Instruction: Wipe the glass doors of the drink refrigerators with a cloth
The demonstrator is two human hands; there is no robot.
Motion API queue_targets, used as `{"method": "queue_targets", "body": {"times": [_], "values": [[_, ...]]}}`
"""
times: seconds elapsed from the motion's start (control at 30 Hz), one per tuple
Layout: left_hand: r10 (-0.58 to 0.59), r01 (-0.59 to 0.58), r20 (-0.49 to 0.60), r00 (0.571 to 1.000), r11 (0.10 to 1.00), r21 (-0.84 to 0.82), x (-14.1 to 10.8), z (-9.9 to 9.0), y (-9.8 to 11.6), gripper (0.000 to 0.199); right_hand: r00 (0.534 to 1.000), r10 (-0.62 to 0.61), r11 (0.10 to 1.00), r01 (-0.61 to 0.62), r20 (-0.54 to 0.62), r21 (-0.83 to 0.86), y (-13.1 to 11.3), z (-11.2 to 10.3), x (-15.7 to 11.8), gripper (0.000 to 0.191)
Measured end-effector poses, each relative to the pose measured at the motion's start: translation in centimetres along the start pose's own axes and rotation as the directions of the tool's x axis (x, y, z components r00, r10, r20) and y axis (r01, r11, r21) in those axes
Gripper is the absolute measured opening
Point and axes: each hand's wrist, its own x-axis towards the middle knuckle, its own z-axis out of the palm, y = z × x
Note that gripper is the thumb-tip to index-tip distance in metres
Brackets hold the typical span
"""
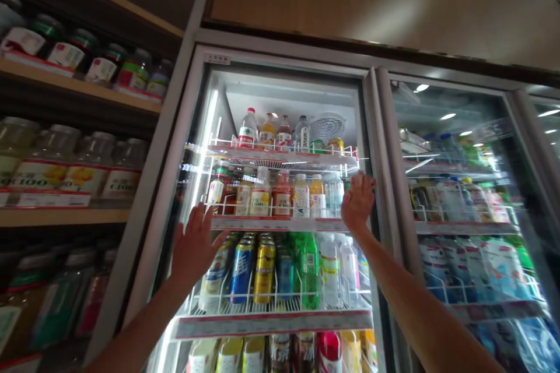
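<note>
Left hand (195, 245) and right hand (359, 201) are open and empty, raised before the glass cooler door (280, 62) that stretches between and above them; whether they touch it is unclear. Flat palms and light, even pressure would suit it.

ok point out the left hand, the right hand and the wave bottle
left hand (193, 245), head view, on the back of the hand
right hand (359, 203), head view, on the back of the hand
wave bottle (304, 136), head view, on its label
</note>
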Motion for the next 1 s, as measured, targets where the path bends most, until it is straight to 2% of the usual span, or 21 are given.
{"method": "queue_targets", "body": {"times": [0.07, 0.13, 0.17, 0.2, 0.23, 0.27, 0.33, 0.4, 0.43, 0.5, 0.57, 0.6, 0.67, 0.7, 0.73, 0.77, 0.8, 0.83, 0.9, 0.93, 1.0], "values": [[0.006, -0.006, -0.007, 1.000, 1.000, 0.013, 0.0, 0.0, 0.0, 0.071, 0.975, -0.206, 0.977, 0.201, 0.082, 0.066, -2.6, 0.2, -1.4, 0.053], [0.010, -0.010, -0.017, 1.000, 1.000, 0.025, 0.0, 0.0, 0.0, 0.071, 0.872, -0.451, 0.892, 0.431, 0.191, 0.138, -4.0, -0.1, -2.6, 0.054], [0.014, -0.013, -0.020, 1.000, 0.999, 0.029, 0.0, 0.0, -0.1, 0.071, 0.823, -0.521, 0.853, 0.499, 0.227, 0.151, -3.9, -0.4, -2.8, 0.054], [0.019, -0.018, -0.024, 1.000, 0.999, 0.033, 0.0, 0.0, -0.1, 0.071, 0.808, -0.537, 0.843, 0.520, 0.244, 0.133, -3.2, -0.7, -2.5, 0.053], [0.024, -0.023, -0.029, 0.999, 0.999, 0.037, 0.0, 0.0, -0.1, 0.070, 0.835, -0.496, 0.867, 0.491, 0.237, 0.085, -2.1, -1.0, -1.7, 0.053], [0.033, -0.031, -0.033, 0.999, 0.999, 0.043, -0.1, 0.0, -0.2, 0.070, 0.891, -0.404, 0.912, 0.409, 0.204, 0.020, -0.9, -1.1, -0.6, 0.053], [0.051, -0.049, -0.038, 0.998, 0.997, 0.058, -0.1, 0.1, -0.3, 0.069, 0.985, -0.146, 0.985, 0.154, 0.090, -0.083, 1.0, -0.7, 2.2, 0.054], [0.059, -0.055, -0.043, 0.997, 0.996, 0.075, -0.1, 0.3, -0.4, 0.069, 1.000, 0.000, 0.997, 0.002, 0.029, -0.082, 0.6, 0.5, 4.4, 0.055], [0.059, -0.055, -0.045, 0.997, 0.995, 0.081, -0.1, 0.3, -0.5, 0.070, 0.999, -0.008, 0.999, 0.010, 0.040, -0.047, -0.6, 1.1, 4.8, 0.055], [0.057, -0.053, -0.045, 0.997, 0.994, 0.092, -0.1, 0.4, -0.6, 0.071, 0.983, -0.154, 0.987, 0.148, 0.103, 0.061, -4.5, 2.1, 4.2, 0.055], [0.066, -0.063, -0.030, 0.997, 0.993, 0.099, -0.1, 0.2, -0.8, 0.071, 0.903, -0.392, 0.915, 0.362, 0.173, 0.179, -8.6, 2.4, 2.2, 0.054], [0.073, -0.071, -0.018, 0.997, 0.992, 0.103, -0.1, 0.1, -0.9, 0.070, 0.825, -0.525, 0.846, 0.480, 0.207, 0.232, -10.0, 2.3, 1.2, 0.054], [0.090, -0.091, 0.012, 0.996, 0.989, 0.113, -0.1, -0.1, -1.1, 0.068, 0.675, -0.694, 0.719, 0.631, 0.250, 0.291, -10.5, 1.7, 0.0, 0.054], [0.094, -0.095, 0.021, 0.995, 0.988, 0.121, -0.1, -0.2, -1.2, 0.067, 0.659, -0.705, 0.709, 0.647, 0.261, 0.282, -9.7, 1.2, 0.1, 0.053], [0.094, -0.097, 0.027, 0.995, 0.987, 0.129, -0.1, -0.3, -1.2, 0.065, 0.705, -0.660, 0.751, 0.614, 0.260, 0.242, -8.3, 0.9, 0.7, 0.053], [0.092, -0.095, 0.029, 0.995, 0.986, 0.138, -0.1, -0.3, -1.2, 0.064, 0.795, -0.556, 0.831, 0.527, 0.242, 0.180, -6.7, 0.6, 1.6, 0.053], [0.089, -0.092, 0.029, 0.996, 0.985, 0.147, -0.2, -0.4, -1.2, 0.064, 0.890, -0.407, 0.913, 0.392, 0.206, 0.111, -5.2, 0.6, 2.9, 0.053], [0.084, -0.088, 0.030, 0.996, 0.984, 0.155, -0.2, -0.4, -1.2, 0.063, 0.952, -0.262, 0.965, 0.255, 0.161, 0.058, -4.1, 0.7, 4.1, 0.053], [0.077, -0.083, 0.040, 0.996, 0.982, 0.170, -0.3, -0.4, -1.0, 0.063, 0.990, -0.096, 0.995, 0.094, 0.102, 0.022, -3.8, 1.4, 5.9, 0.053], [0.073, -0.080, 0.048, 0.996, 0.981, 0.177, -0.3, -0.5, -0.9, 0.063, 0.990, -0.099, 0.995, 0.096, 0.103, 0.036, -4.8, 1.9, 6.1, 0.053], [0.061, -0.072, 0.066, 0.996, 0.979, 0.191, -0.3, -0.7, -0.7, 0.063, 0.960, -0.232, 0.970, 0.216, 0.155, 0.114, -8.3, 2.7, 5.0, 0.053]]}}
